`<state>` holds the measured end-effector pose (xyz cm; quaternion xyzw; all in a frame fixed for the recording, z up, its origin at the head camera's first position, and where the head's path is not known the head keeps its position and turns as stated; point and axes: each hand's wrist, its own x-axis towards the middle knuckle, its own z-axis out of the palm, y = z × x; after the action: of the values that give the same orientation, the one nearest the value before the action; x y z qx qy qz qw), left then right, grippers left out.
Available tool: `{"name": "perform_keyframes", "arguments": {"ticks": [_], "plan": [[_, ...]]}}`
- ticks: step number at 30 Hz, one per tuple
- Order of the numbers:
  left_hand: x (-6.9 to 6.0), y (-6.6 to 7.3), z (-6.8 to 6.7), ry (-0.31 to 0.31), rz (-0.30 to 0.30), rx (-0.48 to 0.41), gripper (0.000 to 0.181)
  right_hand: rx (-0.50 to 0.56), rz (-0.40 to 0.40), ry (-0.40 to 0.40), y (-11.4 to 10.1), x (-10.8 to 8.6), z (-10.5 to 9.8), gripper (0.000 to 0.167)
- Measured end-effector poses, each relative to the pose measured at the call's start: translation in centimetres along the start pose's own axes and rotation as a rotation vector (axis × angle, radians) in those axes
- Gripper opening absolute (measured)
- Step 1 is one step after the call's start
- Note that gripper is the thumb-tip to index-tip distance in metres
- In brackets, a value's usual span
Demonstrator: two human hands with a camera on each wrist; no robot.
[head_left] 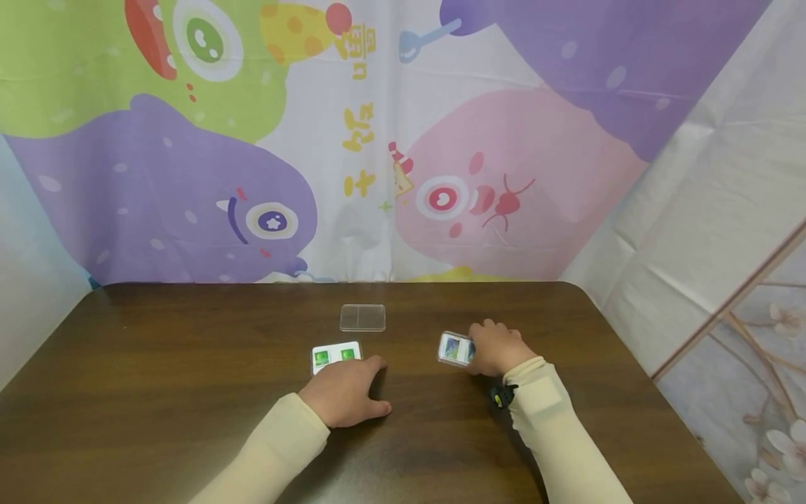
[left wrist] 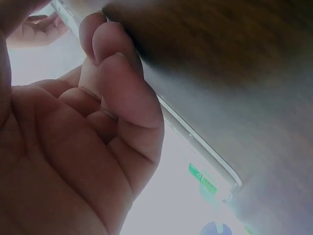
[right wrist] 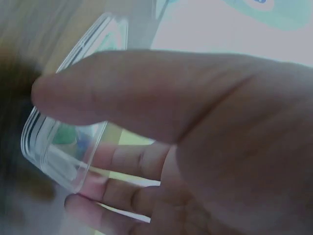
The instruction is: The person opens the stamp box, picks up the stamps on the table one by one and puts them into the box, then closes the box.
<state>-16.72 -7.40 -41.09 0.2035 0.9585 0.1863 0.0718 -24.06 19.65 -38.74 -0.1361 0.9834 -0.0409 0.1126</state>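
My right hand (head_left: 495,348) grips the near right end of a small clear plastic case (head_left: 455,348) with picture cards in it. In the right wrist view the thumb lies across one side of the case (right wrist: 63,147), with fingers on the other. My left hand (head_left: 343,392) is beside a white card with green pictures (head_left: 336,352), covering its near part. The left thumb and index finger stand apart with nothing between them, while the other fingers (left wrist: 129,93) curl loosely. Whether they touch the card is hard to tell.
A flat clear plastic lid or tray (head_left: 362,318) lies on the brown wooden table (head_left: 189,392), behind the card. A cartoon-printed curtain (head_left: 359,238) hangs along the table's far edge. Pale flowered cloth (head_left: 724,336) hangs at the right side.
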Motion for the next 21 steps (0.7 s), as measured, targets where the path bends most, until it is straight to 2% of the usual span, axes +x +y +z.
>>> {"name": "perform_keyframes", "arguments": {"ticks": [5, 17, 21], "plan": [[0.0, -0.1, 0.0, -0.001, 0.000, -0.003, 0.067, 0.018, 0.061, -0.012, 1.0, 0.0, -0.4, 0.045], [0.0, -0.3, 0.2, 0.010, 0.001, -0.002, 0.067, 0.038, 0.063, -0.013, 1.1, 0.1, -0.3, 0.048], [0.0, -0.2, 0.1, 0.008, 0.007, -0.003, 0.066, 0.042, 0.039, -0.011, 1.0, 0.0, -0.3, 0.048]]}}
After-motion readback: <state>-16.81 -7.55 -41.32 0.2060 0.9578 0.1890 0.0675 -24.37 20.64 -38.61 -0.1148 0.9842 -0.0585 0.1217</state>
